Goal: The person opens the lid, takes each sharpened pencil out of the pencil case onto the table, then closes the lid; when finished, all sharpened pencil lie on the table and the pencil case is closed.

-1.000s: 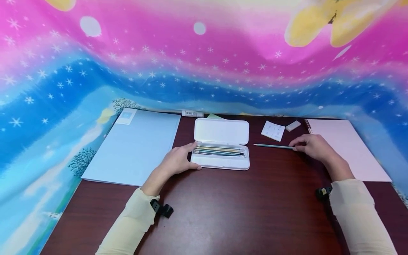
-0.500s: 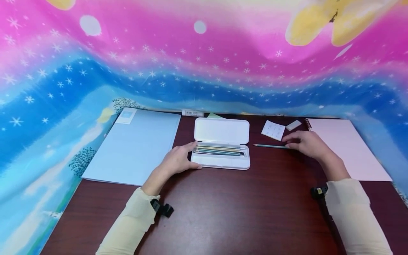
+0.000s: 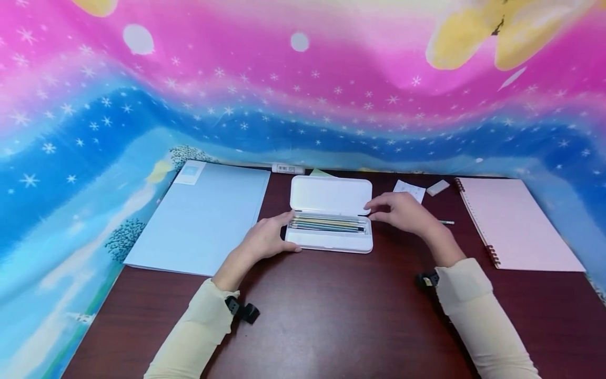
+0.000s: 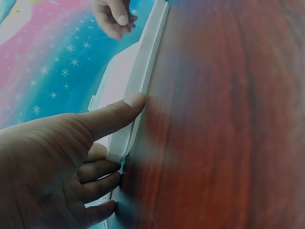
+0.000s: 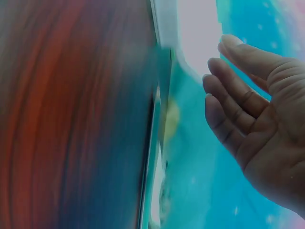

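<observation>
A white pencil case lies with its lid raised, several pencils lined up inside. My left hand holds the case's left end. In the left wrist view, the thumb presses its front edge while the other fingers bend behind the end. My right hand hovers by the right end near the hinge, holding nothing. Its fingers are loosely bent in the right wrist view. A green pencil lies on the table, mostly hidden behind this hand in the head view; its end shows past the wrist.
A light blue folder lies at the left, a pink spiral notebook at the right. Behind the right hand are a printed white paper and an eraser. A white tube lies at the back edge, near the patterned cloth.
My right hand has left the green pencil and moved left to the right end of the pencil case. The pencil stays on the table. My left hand keeps its hold on the case.
</observation>
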